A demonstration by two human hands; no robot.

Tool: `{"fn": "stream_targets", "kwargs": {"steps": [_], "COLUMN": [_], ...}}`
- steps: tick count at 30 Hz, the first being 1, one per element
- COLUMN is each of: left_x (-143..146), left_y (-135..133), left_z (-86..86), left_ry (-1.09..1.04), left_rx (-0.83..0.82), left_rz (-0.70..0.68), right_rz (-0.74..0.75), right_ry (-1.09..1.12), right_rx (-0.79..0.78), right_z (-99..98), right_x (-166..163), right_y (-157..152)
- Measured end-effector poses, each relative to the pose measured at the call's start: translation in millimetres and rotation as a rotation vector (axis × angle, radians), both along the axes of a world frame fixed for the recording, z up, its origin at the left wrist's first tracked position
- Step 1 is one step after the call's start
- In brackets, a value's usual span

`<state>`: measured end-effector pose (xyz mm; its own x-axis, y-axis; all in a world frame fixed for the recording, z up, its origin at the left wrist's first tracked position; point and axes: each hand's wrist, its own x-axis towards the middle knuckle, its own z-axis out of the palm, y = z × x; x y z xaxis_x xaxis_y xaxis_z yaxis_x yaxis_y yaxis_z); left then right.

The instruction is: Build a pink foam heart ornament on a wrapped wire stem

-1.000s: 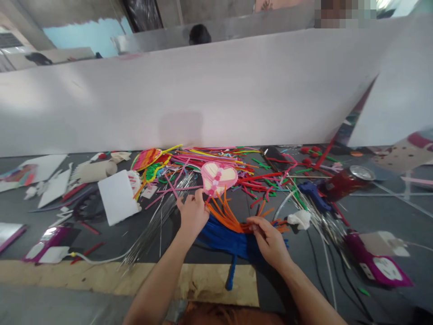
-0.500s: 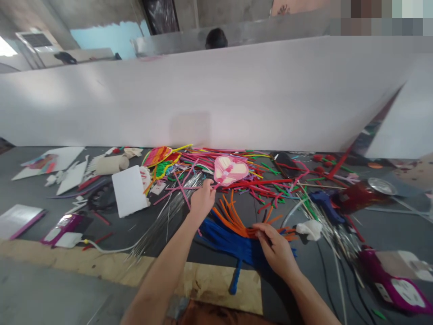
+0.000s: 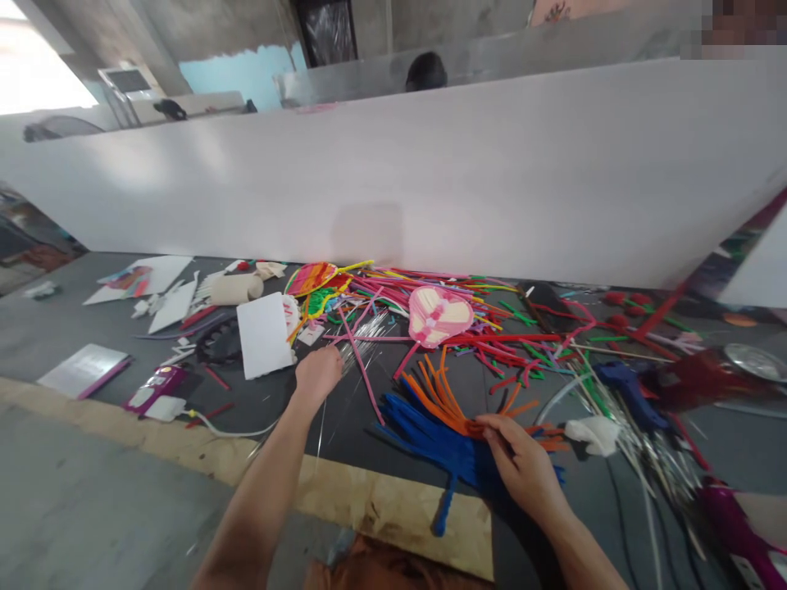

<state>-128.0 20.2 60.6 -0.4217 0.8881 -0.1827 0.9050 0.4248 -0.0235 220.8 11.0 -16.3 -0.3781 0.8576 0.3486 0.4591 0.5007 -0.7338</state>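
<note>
My right hand (image 3: 522, 463) pinches a bunch of orange pipe cleaners (image 3: 438, 393) at its middle, above a blue bundle of pipe cleaners (image 3: 430, 434) tied with a twisted tail. Off to the left, my left hand (image 3: 320, 377) is closed, its fingers curled over the thin silver wires (image 3: 362, 348); what it grips, if anything, is hidden. A pink and cream heart-shaped piece (image 3: 440, 316) lies between the hands, farther back. Loose pink pipe cleaners (image 3: 362, 369) cross the wires beside my left hand.
A white card (image 3: 264, 336), a cardboard tube (image 3: 235, 288) and a purple device (image 3: 156, 388) lie left. On the right are a crumpled tissue (image 3: 593, 435), a blue tool (image 3: 630, 393), a red can (image 3: 694, 377) and more wires. A white panel (image 3: 369, 180) stands behind.
My left hand has moved left from beside the heart-shaped piece to the wires, its fingers now curled. My right hand stays at the orange bunch. The view has swung left.
</note>
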Motion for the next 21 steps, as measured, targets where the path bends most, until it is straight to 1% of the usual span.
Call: {"fn": "stream_targets", "kwargs": {"steps": [2, 6, 9, 14, 18, 21], "left_x": [-1.8, -12.9, -24.3, -37.3, -42.8, -48.1], "left_y": [3.1, 9.7, 12.3, 9.0, 3.8, 1.5], "left_z": [3.5, 16.4, 24.5, 32.5, 39.8, 47.0], "left_ry": [-0.002, -0.012, -0.056, -0.186, -0.317, -0.442], "left_rx": [-0.028, -0.045, -0.044, -0.063, -0.059, -0.027], "left_rz": [0.001, 0.003, -0.054, -0.169, -0.198, -0.202], "right_rz": [-0.009, -0.022, -0.001, 0.027, -0.009, -0.054], "right_ry": [-0.005, -0.016, -0.018, -0.049, -0.014, 0.018], "right_rx": [-0.004, -0.006, 0.017, 0.015, -0.014, -0.03], "right_z": [-0.8, -0.5, 2.1, 5.9, 8.8, 16.7], "right_x": [0.1, -0.2, -1.5, -5.3, -5.8, -3.2], "right_y": [-0.2, -1.0, -1.5, -1.6, -2.2, -3.9]}}
